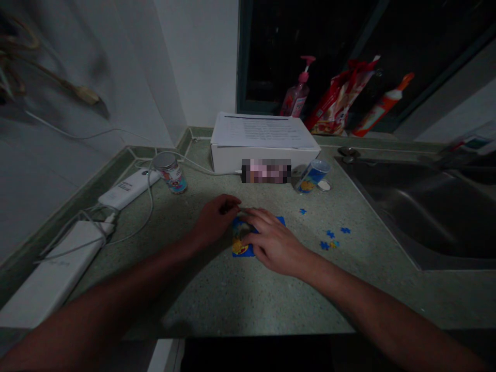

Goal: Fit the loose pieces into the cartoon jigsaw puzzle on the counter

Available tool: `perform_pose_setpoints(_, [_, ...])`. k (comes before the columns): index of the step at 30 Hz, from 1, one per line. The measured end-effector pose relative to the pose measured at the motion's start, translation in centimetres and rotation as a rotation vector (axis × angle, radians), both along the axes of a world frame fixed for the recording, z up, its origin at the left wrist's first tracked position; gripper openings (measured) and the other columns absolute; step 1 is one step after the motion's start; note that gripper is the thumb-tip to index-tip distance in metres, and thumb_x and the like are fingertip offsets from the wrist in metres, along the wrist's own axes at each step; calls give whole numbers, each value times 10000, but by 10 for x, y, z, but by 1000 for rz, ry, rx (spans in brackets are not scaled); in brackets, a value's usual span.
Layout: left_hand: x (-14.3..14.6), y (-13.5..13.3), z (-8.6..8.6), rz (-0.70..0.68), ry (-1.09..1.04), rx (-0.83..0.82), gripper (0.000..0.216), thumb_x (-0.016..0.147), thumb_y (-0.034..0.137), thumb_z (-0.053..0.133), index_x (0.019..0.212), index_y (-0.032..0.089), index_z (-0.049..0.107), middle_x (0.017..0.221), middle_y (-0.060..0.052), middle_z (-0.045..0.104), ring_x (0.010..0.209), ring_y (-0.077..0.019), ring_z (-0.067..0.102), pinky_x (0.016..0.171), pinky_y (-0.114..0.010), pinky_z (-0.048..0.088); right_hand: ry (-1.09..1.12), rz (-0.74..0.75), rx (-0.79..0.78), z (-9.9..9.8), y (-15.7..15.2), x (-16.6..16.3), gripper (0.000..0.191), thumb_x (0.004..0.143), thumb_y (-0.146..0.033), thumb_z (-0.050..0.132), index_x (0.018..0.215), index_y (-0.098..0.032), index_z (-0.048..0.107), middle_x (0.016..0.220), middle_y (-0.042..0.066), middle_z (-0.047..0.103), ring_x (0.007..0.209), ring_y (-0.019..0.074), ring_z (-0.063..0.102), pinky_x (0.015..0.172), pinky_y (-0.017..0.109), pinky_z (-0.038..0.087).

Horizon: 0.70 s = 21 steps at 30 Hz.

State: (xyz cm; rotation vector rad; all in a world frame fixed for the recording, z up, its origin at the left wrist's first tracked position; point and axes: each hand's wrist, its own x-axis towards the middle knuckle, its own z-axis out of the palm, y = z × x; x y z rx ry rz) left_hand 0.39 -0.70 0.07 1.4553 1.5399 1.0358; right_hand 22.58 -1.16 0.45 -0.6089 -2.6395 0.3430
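- Two white oblong power strips are laid along the wall on the speckled green countertop, with pale cables looped beside them.
- A small label-wrapped tin can is stood just beyond the left hand.
- The left hand is held curled, its fingertips pinched together at the top edge of a blue-and-yellow jigsaw puzzle section; whether a piece is gripped cannot be told.
- The puzzle section is lain on the countertop, partly covered by the right hand, which is spread open over it.
- Loose blue jigsaw pieces are scattered to the right, near a stainless steel sink.
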Motion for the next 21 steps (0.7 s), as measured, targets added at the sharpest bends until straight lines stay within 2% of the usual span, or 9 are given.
perform_pose_setpoints(8, [1, -2, 4, -3, 8, 1, 163, 878, 214, 650, 1019, 205, 730, 981, -78, 789, 937, -249, 730, 881, -405, 560, -14, -2, 6, 0, 1, 0, 292, 917, -44, 596, 995, -252, 786, 1412, 97, 681, 1499, 325, 502, 1241, 632, 428])
perform_pose_setpoints(16, [0, -1, 1, -4, -16, 3, 157, 874, 218, 651, 1012, 215, 727, 982, -77, 786, 933, -247, 727, 872, -397, 556, -22, 4, 14, -1, 0, -1, 297, 909, -39, 584, 1009, -245, 772, 1421, 97, 678, 1502, 317, 500, 1255, 613, 418])
perform_pose_setpoints(21, [-2, 2, 0, 47, -61, 34, 128, 840, 251, 675, 950, 228, 739, 910, -55, 778, 881, -237, 717, 851, -384, 552, 109, 3, 61, 3, 9, 4, 292, 929, -71, 541, 1055, -236, 745, 1382, 110, 706, 1441, 309, 562, 1184, 595, 498])
